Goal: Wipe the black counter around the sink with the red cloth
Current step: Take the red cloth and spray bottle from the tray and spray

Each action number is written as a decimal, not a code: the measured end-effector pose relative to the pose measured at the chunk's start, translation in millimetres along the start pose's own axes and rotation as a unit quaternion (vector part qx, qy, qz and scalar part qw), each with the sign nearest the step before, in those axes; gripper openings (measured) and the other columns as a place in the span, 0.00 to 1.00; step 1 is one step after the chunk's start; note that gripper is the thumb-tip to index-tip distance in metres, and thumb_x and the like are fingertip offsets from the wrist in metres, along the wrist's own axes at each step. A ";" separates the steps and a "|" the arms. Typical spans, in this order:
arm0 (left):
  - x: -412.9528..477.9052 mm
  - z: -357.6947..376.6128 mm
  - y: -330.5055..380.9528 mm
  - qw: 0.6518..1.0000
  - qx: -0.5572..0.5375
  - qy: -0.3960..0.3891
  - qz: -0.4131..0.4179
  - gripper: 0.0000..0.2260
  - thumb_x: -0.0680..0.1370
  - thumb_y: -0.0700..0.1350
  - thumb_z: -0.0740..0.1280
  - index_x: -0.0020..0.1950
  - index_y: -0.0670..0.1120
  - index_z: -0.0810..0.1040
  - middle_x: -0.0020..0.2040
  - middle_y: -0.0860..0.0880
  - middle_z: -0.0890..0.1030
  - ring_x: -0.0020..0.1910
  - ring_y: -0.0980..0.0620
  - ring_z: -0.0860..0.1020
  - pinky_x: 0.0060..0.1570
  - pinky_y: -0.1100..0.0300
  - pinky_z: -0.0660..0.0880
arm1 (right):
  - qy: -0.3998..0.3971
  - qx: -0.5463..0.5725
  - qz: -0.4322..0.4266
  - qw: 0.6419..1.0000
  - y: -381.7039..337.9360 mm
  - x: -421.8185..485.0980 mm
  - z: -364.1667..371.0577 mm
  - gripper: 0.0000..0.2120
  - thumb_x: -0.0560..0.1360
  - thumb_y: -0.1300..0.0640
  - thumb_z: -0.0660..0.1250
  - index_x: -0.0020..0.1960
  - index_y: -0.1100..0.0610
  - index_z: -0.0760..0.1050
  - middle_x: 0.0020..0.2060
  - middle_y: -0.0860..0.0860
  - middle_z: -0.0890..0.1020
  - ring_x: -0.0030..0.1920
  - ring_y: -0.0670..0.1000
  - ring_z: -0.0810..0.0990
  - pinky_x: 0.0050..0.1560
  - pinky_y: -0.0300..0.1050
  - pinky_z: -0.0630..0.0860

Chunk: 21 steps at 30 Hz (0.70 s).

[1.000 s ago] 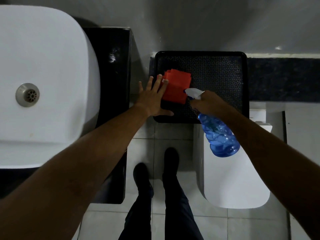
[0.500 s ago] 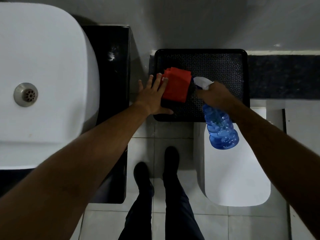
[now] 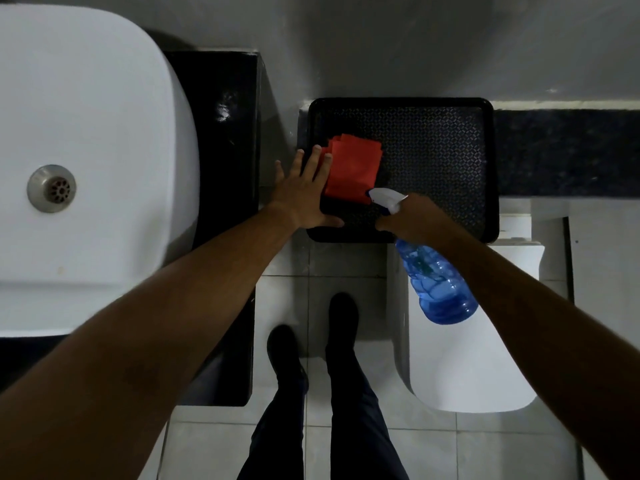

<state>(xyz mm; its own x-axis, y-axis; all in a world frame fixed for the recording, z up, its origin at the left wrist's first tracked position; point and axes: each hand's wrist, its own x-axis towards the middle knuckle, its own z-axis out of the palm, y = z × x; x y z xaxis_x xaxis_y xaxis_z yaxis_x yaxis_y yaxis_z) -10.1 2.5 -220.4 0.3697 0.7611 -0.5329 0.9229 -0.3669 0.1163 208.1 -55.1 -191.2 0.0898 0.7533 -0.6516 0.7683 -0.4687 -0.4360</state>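
Note:
A folded red cloth (image 3: pixel 355 168) lies on a black patterned tray (image 3: pixel 436 147). My left hand (image 3: pixel 304 192) rests flat with fingers spread on the tray's left edge, fingertips touching the cloth's left side. My right hand (image 3: pixel 414 220) grips a blue spray bottle (image 3: pixel 438 285) by its neck; the white nozzle (image 3: pixel 384 199) points at the cloth's near corner. The white sink (image 3: pixel 86 168) sits at the left on the black counter (image 3: pixel 221 133).
The tray sits on a dark speckled ledge (image 3: pixel 568 150) against the grey wall. A white toilet (image 3: pixel 474 341) is below my right arm. My dark shoes (image 3: pixel 311 348) and trousers stand on pale floor tiles between counter and toilet.
My right hand pulled the spray bottle back toward me and slightly left, so the nozzle now sits at the cloth's near corner. My left hand stayed on the cloth's edge.

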 end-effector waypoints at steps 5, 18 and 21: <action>-1.1 -0.7 0.8 1.000 -0.007 -0.002 -0.012 0.62 0.64 0.76 0.68 0.80 0.47 0.35 0.81 0.45 0.36 0.80 0.39 0.40 0.74 0.30 0.45 | -0.010 -0.021 -0.038 0.999 -12.0 3.9 4.4 0.14 0.66 0.49 0.72 0.32 0.53 0.69 0.29 0.48 0.76 0.34 0.50 0.77 0.30 0.40 0.68; 0.6 -4.6 1.7 1.000 -0.006 0.008 0.008 0.61 0.64 0.76 0.67 0.80 0.48 0.36 0.81 0.45 0.37 0.80 0.39 0.41 0.74 0.29 0.47 | 0.044 -0.006 -0.004 0.999 1.7 16.0 -17.6 0.13 0.68 0.50 0.71 0.36 0.55 0.69 0.31 0.46 0.74 0.32 0.44 0.72 0.31 0.38 0.66; 1.6 -4.2 2.0 1.000 -0.006 0.011 0.008 0.61 0.64 0.76 0.67 0.80 0.48 0.36 0.81 0.45 0.37 0.80 0.39 0.41 0.74 0.30 0.47 | 0.044 0.006 -0.005 0.999 5.1 13.3 -14.0 0.14 0.69 0.52 0.71 0.33 0.56 0.68 0.30 0.48 0.74 0.34 0.49 0.75 0.31 0.40 0.67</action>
<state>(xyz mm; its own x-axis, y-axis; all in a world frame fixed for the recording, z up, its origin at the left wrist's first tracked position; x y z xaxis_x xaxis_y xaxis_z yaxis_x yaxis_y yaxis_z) -7.2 5.2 -217.5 0.3874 0.7669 -0.5116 0.9178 -0.3731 0.1358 222.1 -41.0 -193.4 0.1381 0.7952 -0.5904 0.7613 -0.4666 -0.4503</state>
